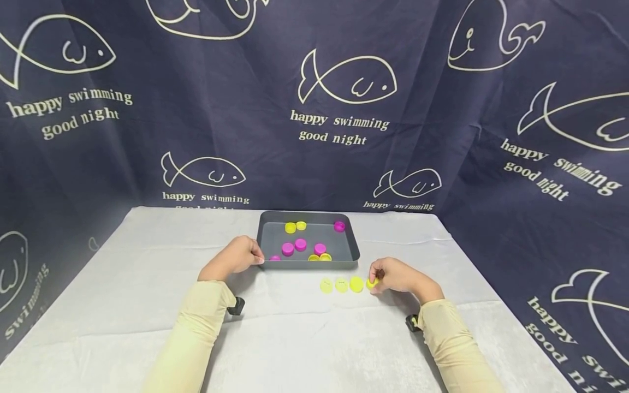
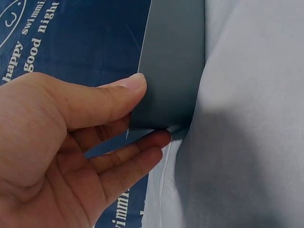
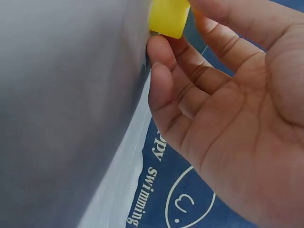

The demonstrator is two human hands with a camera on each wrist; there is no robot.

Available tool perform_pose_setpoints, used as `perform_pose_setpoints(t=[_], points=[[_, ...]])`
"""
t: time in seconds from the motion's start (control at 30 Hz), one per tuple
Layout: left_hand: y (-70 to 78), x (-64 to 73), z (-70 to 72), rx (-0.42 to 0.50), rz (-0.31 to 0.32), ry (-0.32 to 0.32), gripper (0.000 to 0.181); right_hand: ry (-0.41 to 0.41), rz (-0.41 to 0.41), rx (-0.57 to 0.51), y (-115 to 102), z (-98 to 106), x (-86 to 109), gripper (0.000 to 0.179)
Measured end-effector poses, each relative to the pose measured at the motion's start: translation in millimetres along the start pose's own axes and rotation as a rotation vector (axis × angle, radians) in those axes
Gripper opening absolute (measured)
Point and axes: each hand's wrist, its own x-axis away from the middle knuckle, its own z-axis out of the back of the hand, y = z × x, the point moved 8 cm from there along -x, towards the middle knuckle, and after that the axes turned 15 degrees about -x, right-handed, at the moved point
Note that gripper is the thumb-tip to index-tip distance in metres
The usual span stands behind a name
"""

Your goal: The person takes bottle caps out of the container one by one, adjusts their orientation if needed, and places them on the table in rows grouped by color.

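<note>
On the white table (image 1: 295,349) we see the grey tray (image 1: 314,265), our left hand (image 1: 241,255) pinching its near-left corner between thumb and fingers; our right hand (image 1: 395,274) has its fingers clamped on a yellow cap (image 3: 168,19), just right of three yellow discs (image 1: 356,284)!

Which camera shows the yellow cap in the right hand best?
The right wrist view: the yellow cap looks biggest there, though the picture's top edge cuts it off. The head view shows it small, partly covered by the right hand. The left wrist view doesn't show it.
</note>
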Motion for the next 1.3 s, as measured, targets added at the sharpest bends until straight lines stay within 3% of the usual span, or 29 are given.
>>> perform_pose_setpoints(t=[0.83,1.3], points=[[2.0,-2.7,-0.5,-0.021,0.008,-0.021,0.008,-0.025,0.018,-0.051,-6,5,4.6,0.017],[0.2,-1.6,0.8,-0.002,0.006,-0.014,0.008,0.225,0.182,0.011,-24,20,-0.8,0.023]])
